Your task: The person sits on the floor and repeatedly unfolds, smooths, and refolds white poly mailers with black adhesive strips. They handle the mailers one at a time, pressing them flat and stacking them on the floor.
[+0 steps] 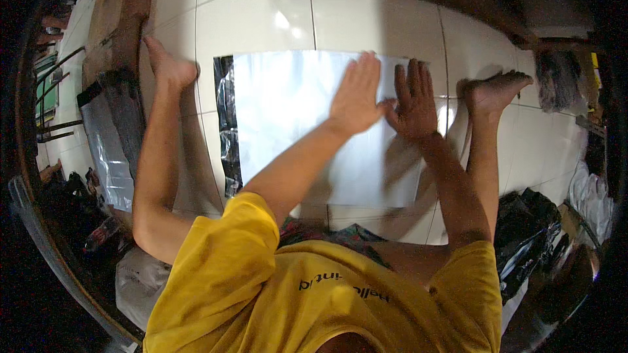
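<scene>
On the tiled floor (261, 19) between my feet lies a white plastic bag (288, 111). Both hands, left hand (356, 95) and right hand (413, 101), press flat, fingers spread, gripping nothing. It looks light, limp, slippery; I'd pinch 1 edge.

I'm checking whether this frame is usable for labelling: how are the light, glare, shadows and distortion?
Head view: bright glare spots on the white floor tiles; the silver sheet is washed out, nearly white; the left hand and right hand lie flat on it, the right darker, with soft shadows beneath the forearms; the fisheye bends tile lines and the rim falls into black; the centre looks sharp.
</scene>
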Demonstrator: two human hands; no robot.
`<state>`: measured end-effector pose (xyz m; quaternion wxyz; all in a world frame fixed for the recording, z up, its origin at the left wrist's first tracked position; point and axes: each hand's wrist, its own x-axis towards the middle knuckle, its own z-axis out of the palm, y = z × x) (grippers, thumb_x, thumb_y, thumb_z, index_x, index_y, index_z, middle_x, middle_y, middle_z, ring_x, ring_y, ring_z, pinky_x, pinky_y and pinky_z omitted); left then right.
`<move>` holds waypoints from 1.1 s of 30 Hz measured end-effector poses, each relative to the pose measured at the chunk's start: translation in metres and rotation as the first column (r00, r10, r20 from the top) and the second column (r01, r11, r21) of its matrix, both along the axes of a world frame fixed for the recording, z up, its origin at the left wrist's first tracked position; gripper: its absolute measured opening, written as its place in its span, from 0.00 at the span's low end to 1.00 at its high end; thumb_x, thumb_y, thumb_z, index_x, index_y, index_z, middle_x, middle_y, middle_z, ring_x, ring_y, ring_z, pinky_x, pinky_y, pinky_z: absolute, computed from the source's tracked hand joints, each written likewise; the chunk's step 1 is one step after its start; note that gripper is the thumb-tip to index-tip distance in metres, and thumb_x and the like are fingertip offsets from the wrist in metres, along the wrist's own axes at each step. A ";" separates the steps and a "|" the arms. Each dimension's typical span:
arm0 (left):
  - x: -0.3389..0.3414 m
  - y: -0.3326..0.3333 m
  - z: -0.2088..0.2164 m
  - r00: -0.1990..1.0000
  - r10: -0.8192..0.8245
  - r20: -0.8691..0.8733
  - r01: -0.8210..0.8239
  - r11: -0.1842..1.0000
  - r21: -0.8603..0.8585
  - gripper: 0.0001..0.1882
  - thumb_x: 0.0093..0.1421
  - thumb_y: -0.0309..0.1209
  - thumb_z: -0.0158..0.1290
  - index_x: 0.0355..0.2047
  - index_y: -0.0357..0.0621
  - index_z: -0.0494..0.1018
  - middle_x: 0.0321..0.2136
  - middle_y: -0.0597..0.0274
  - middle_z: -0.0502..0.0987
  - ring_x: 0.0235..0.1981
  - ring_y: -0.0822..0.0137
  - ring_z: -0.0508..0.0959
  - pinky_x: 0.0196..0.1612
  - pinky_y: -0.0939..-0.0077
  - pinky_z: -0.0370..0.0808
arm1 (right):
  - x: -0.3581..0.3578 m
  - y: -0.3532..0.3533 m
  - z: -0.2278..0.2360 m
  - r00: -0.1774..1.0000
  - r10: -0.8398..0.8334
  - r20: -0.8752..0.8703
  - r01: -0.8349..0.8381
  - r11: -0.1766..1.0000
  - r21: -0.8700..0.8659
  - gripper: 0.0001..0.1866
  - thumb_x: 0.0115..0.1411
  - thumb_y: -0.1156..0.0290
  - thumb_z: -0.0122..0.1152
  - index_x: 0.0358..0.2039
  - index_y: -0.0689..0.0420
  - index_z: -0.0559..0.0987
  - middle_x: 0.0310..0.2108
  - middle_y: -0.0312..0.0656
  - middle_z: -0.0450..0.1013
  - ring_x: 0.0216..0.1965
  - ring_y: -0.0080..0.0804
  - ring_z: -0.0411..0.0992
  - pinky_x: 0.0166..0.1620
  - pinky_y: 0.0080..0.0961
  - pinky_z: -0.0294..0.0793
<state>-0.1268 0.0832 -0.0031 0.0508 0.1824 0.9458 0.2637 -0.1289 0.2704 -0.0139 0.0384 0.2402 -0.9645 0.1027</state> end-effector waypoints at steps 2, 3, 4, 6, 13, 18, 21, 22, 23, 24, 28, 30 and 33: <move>-0.002 -0.034 -0.014 0.992 0.088 -0.092 -0.096 0.992 -0.076 0.47 0.66 0.54 0.48 0.69 0.24 0.50 0.71 0.35 0.50 0.74 0.43 0.47 0.75 0.51 0.42 | 0.004 -0.003 0.012 0.999 -0.024 0.028 0.024 1.000 -0.008 0.46 0.65 0.42 0.54 0.70 0.66 0.56 0.70 0.72 0.48 0.71 0.73 0.46 0.72 0.61 0.42; -0.003 -0.053 -0.011 0.991 0.116 -0.066 -0.125 0.982 -0.144 0.47 0.66 0.55 0.47 0.70 0.25 0.49 0.72 0.36 0.49 0.74 0.44 0.46 0.75 0.51 0.42 | 0.005 0.000 0.012 0.999 -0.029 0.031 0.029 1.000 0.002 0.46 0.65 0.42 0.54 0.70 0.66 0.56 0.70 0.72 0.48 0.71 0.73 0.46 0.72 0.61 0.42; -0.002 -0.077 -0.006 0.986 0.159 -0.041 -0.164 0.963 -0.216 0.48 0.67 0.56 0.45 0.70 0.25 0.48 0.72 0.36 0.47 0.75 0.45 0.45 0.75 0.52 0.41 | 0.005 0.001 0.009 0.999 -0.019 0.036 0.019 1.000 0.009 0.46 0.65 0.42 0.54 0.70 0.66 0.56 0.70 0.71 0.47 0.71 0.73 0.45 0.72 0.61 0.42; 0.005 -0.124 -0.007 0.971 0.226 -0.082 -0.240 0.933 -0.268 0.47 0.68 0.54 0.44 0.70 0.25 0.47 0.73 0.36 0.46 0.75 0.45 0.43 0.75 0.53 0.40 | 0.009 0.001 0.003 0.999 -0.008 0.033 0.008 1.000 0.020 0.46 0.65 0.42 0.54 0.70 0.65 0.56 0.71 0.69 0.47 0.72 0.71 0.46 0.71 0.62 0.44; 0.011 -0.185 -0.006 0.955 0.278 -0.104 -0.297 0.911 -0.286 0.44 0.70 0.51 0.42 0.71 0.25 0.45 0.73 0.35 0.44 0.75 0.44 0.41 0.75 0.52 0.39 | 0.009 0.008 -0.007 0.999 -0.016 0.033 0.014 0.998 0.058 0.46 0.67 0.39 0.48 0.71 0.64 0.54 0.73 0.66 0.44 0.74 0.67 0.42 0.71 0.65 0.40; 0.015 -0.183 -0.002 0.950 0.295 -0.103 -0.312 0.912 -0.265 0.43 0.70 0.50 0.40 0.71 0.26 0.45 0.73 0.37 0.44 0.75 0.45 0.41 0.76 0.53 0.38 | 0.010 0.000 0.008 0.989 -0.086 0.122 0.047 0.957 0.286 0.47 0.69 0.36 0.39 0.73 0.64 0.51 0.74 0.63 0.39 0.75 0.63 0.37 0.71 0.66 0.32; 0.022 -0.181 -0.007 0.940 0.288 -0.182 -0.320 0.929 -0.187 0.41 0.69 0.46 0.43 0.70 0.26 0.47 0.72 0.35 0.47 0.75 0.42 0.43 0.75 0.50 0.40 | 0.026 -0.014 0.022 0.993 -0.111 0.029 0.098 0.950 0.296 0.45 0.69 0.39 0.41 0.72 0.63 0.53 0.74 0.62 0.41 0.75 0.60 0.38 0.72 0.64 0.33; 0.025 -0.175 -0.007 0.936 0.290 -0.197 -0.323 0.933 -0.161 0.41 0.69 0.45 0.45 0.70 0.25 0.48 0.72 0.34 0.48 0.74 0.41 0.45 0.75 0.48 0.41 | 0.035 -0.023 0.025 0.994 -0.107 -0.005 0.105 0.959 0.263 0.44 0.69 0.40 0.42 0.72 0.62 0.54 0.74 0.61 0.43 0.75 0.60 0.38 0.72 0.64 0.34; 0.035 -0.163 -0.004 0.939 0.283 -0.196 -0.311 0.941 -0.136 0.40 0.68 0.43 0.46 0.69 0.25 0.49 0.71 0.33 0.49 0.74 0.40 0.46 0.74 0.47 0.42 | 0.053 -0.038 0.051 0.991 -0.117 0.060 0.092 0.942 0.323 0.42 0.70 0.42 0.41 0.72 0.63 0.54 0.74 0.61 0.44 0.75 0.58 0.39 0.73 0.60 0.35; 0.045 -0.146 -0.001 0.929 0.264 -0.259 -0.283 0.958 -0.040 0.39 0.66 0.40 0.50 0.67 0.24 0.52 0.70 0.31 0.52 0.73 0.37 0.49 0.73 0.43 0.46 | 0.071 -0.042 0.050 0.991 -0.111 0.073 0.085 0.954 0.289 0.41 0.71 0.45 0.43 0.71 0.65 0.54 0.73 0.63 0.45 0.75 0.60 0.40 0.72 0.62 0.37; 0.075 -0.059 0.036 0.997 0.022 0.078 -0.019 0.999 -0.037 0.39 0.66 0.42 0.49 0.67 0.25 0.53 0.70 0.34 0.52 0.73 0.39 0.50 0.73 0.46 0.46 | 0.113 -0.034 0.029 0.986 -0.120 0.112 0.093 0.970 0.227 0.39 0.71 0.51 0.46 0.69 0.70 0.55 0.72 0.66 0.46 0.74 0.63 0.43 0.72 0.63 0.39; 0.096 -0.026 0.015 0.997 -0.080 -0.001 0.080 0.994 -0.070 0.39 0.67 0.45 0.48 0.68 0.26 0.53 0.71 0.38 0.52 0.74 0.44 0.49 0.74 0.49 0.44 | 0.117 -0.026 0.009 0.979 -0.145 0.140 0.104 0.959 0.263 0.41 0.70 0.47 0.46 0.70 0.67 0.56 0.73 0.63 0.48 0.74 0.59 0.43 0.73 0.61 0.37; 0.114 -0.007 -0.011 0.996 -0.055 -0.067 0.057 0.998 0.024 0.39 0.66 0.44 0.50 0.67 0.25 0.55 0.70 0.37 0.53 0.73 0.44 0.48 0.74 0.49 0.45 | 0.119 -0.018 0.005 0.991 -0.077 0.111 0.053 0.977 0.205 0.40 0.70 0.51 0.47 0.70 0.69 0.53 0.72 0.66 0.45 0.74 0.65 0.42 0.72 0.64 0.39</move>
